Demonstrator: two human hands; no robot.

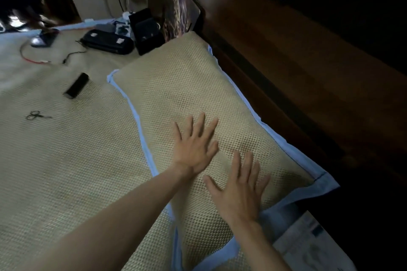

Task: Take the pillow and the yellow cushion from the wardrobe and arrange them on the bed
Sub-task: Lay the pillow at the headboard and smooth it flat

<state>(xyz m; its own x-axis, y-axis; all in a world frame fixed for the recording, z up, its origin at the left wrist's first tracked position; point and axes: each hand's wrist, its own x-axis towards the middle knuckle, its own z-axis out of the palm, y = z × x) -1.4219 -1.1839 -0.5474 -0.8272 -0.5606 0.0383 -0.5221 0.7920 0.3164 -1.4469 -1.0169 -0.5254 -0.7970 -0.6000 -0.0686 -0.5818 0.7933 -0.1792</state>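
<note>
A long pillow (176,86) with a beige mesh cover and light blue border lies on the bed (55,160), along the dark wooden headboard (286,61). My left hand (196,145) rests flat on the pillow's middle, fingers spread. Just to its right and nearer to me, my right hand (240,189) also lies flat on the pillow with fingers apart. Neither hand holds anything. No yellow cushion separate from this pillow is in view.
On the bed's far side lie a black case (108,42), a black box (147,31), a small black bar (76,86), scissors (36,115) and a red-black cable (52,59). A paper sheet (308,246) lies at the lower right.
</note>
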